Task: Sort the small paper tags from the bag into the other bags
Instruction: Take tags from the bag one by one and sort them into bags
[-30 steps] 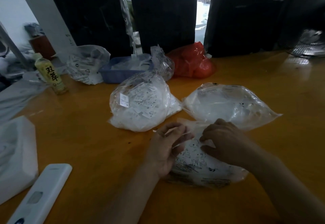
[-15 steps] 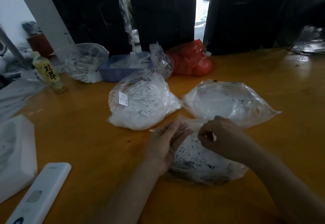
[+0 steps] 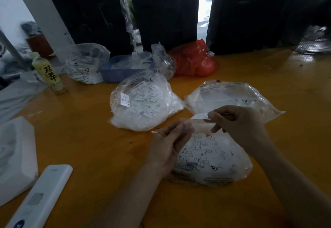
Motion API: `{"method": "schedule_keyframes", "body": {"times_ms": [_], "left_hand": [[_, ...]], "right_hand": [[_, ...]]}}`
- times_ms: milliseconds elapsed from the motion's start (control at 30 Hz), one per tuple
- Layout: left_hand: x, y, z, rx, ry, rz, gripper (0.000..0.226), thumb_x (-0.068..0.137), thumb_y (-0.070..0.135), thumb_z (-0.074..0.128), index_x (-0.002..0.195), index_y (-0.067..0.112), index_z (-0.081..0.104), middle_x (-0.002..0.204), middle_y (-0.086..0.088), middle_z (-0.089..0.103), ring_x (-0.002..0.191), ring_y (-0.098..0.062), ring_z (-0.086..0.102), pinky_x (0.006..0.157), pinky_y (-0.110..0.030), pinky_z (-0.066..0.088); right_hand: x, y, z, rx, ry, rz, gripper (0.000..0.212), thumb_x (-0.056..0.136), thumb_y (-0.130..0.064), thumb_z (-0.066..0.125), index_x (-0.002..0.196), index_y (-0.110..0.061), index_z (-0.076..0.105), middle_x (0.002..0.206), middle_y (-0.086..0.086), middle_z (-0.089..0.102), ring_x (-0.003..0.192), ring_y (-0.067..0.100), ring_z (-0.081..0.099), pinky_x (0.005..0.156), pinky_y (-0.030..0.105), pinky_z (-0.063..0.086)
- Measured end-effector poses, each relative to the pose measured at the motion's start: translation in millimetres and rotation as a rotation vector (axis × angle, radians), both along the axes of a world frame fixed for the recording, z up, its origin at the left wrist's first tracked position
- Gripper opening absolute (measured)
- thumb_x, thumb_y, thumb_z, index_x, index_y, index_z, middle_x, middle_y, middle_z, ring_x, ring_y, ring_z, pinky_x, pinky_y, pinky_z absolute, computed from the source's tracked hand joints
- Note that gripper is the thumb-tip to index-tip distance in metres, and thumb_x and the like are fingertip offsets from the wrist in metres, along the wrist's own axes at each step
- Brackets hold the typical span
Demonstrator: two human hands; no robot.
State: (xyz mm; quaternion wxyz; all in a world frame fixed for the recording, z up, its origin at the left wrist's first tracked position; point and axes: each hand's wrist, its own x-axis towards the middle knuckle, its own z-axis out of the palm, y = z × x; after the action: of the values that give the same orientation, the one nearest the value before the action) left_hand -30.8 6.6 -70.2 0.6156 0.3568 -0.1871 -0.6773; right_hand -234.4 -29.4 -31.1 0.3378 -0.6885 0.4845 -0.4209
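Orange table (image 3: 80, 138): right hand (image 3: 238, 125) pinches tag (image 3: 201, 116) above near bag (image 3: 213, 158).

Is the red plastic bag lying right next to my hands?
No, the red plastic bag sits at the far side of the orange table, beyond the clear bags.

Orange wooden tabletop (image 3: 268, 70): three clear plastic tag bags (image 3: 141, 102), red plastic bag (image 3: 195, 61), blue plastic tray (image 3: 116, 70), green drink bottle (image 3: 48, 73), white remote (image 3: 39, 197).

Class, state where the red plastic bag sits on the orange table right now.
In the head view the red plastic bag lies at the far centre of the orange table, right of the blue plastic basket, before the black panels.
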Motion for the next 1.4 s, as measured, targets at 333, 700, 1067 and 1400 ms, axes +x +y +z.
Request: {"method": "schedule_keyframes", "body": {"times_ms": [333,700,1067,1400], "left_hand": [[-2,1,-3,-0.052,-0.062,0.009,0.012,0.075,0.003,0.078,0.087,0.005,0.082,0.099,-0.02,0.078,0.09,-0.026,0.079,0.072,-0.025,0.063],[-4,4,1,-0.065,-0.17,-0.015,0.012,0.078,0.018,0.077,0.085,0.025,0.084,0.097,0.001,0.08,0.085,-0.009,0.073,0.072,-0.025,0.054],[-7,6,-5,-0.108,-0.355,-0.094,0.025,0.089,0.01,0.076,0.112,0.01,0.067,0.105,-0.011,0.078,0.094,-0.016,0.073,0.072,-0.027,0.058],[-5,5,-6,-0.052,-0.324,-0.043,0.027,0.066,0.024,0.087,0.091,0.016,0.08,0.099,-0.005,0.079,0.084,-0.011,0.075,0.056,-0.017,0.053]], "right_hand": [[1,-6,-11,-0.116,0.061,-0.018,0.022,0.097,-0.014,0.067,0.1,-0.035,0.074,0.085,-0.019,0.074,0.068,0.001,0.066,0.055,0.018,0.053],[19,5,-17,-0.124,0.473,0.272,0.046,0.081,-0.072,0.055,0.107,-0.036,0.069,0.097,-0.021,0.06,0.085,-0.004,0.06,0.067,0.016,0.052],[18,6,-13,-0.236,0.252,0.082,0.016,0.093,-0.022,0.071,0.082,-0.031,0.065,0.077,-0.017,0.061,0.075,-0.002,0.059,0.062,0.007,0.043],[11,2,-8,-0.117,0.127,-0.03,0.011,0.092,-0.034,0.071,0.086,-0.035,0.062,0.084,-0.015,0.066,0.08,-0.004,0.063,0.067,0.008,0.049]]}}
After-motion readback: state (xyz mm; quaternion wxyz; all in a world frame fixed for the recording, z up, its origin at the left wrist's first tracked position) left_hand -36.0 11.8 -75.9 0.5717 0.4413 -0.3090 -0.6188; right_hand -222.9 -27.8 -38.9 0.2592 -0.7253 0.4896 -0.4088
